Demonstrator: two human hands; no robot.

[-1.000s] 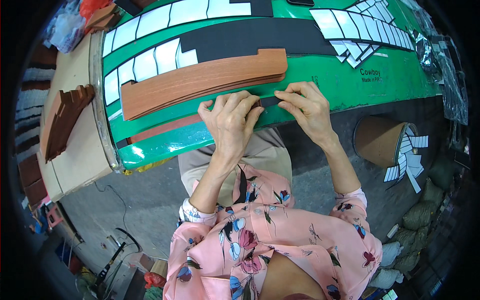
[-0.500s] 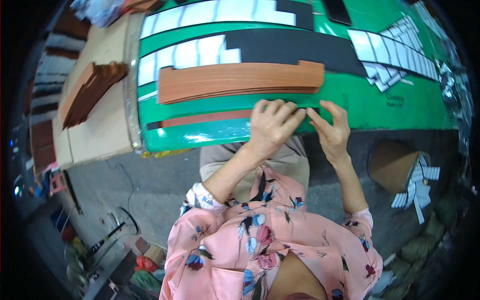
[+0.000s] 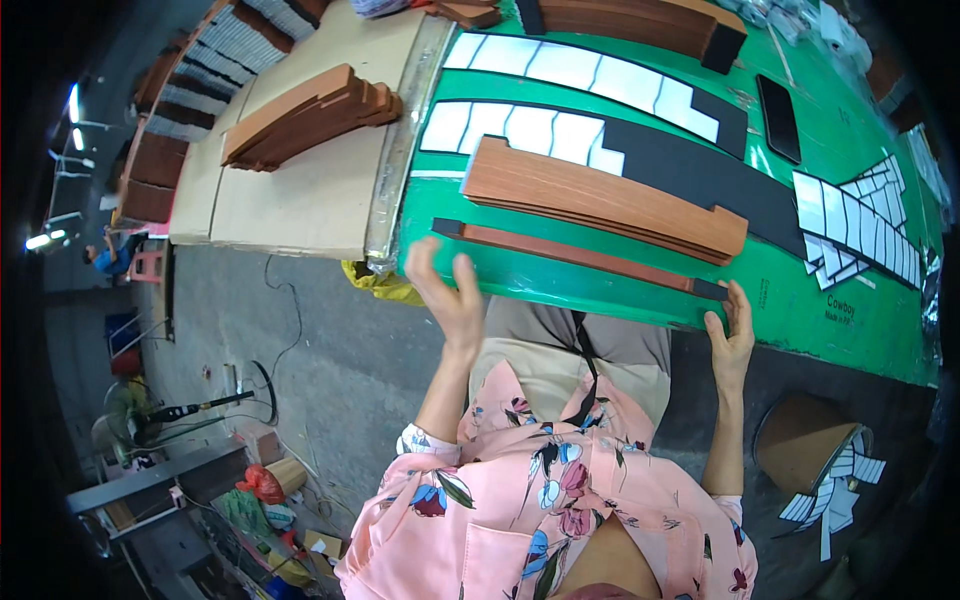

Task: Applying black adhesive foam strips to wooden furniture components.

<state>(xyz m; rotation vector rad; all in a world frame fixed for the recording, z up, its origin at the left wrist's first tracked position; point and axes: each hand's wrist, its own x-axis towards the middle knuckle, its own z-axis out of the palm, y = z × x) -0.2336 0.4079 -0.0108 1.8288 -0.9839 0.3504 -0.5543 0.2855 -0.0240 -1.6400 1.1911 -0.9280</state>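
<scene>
A narrow reddish-brown strip [image 3: 580, 257] with black ends lies along the near edge of the green tabletop [image 3: 600, 297]. Just off its left end is my left hand [image 3: 450, 305], fingers apart and holding nothing. At the other end my right hand [image 3: 735, 335] has its fingertips close against the black tip, thumb spread below; whether they touch is hard to tell. Beyond the strip sits a stack of curved brown wooden pieces [image 3: 600, 200] with a raised notch at each end. It partly covers a black strip with white backing sections [image 3: 690, 185].
Another black strip with white sections [image 3: 600, 80] lies farther back, near a dark phone [image 3: 778, 118]. White paper strips [image 3: 860, 225] are heaped at right. More brown pieces [image 3: 310, 115] rest on cardboard [image 3: 290, 205] at left. A brown bin [image 3: 800, 440] with paper scraps stands on the floor.
My hands have parted: the left has moved off the strip to its left end, the right has shifted right and nearer. The view has turned, and more of the table's far side shows.
</scene>
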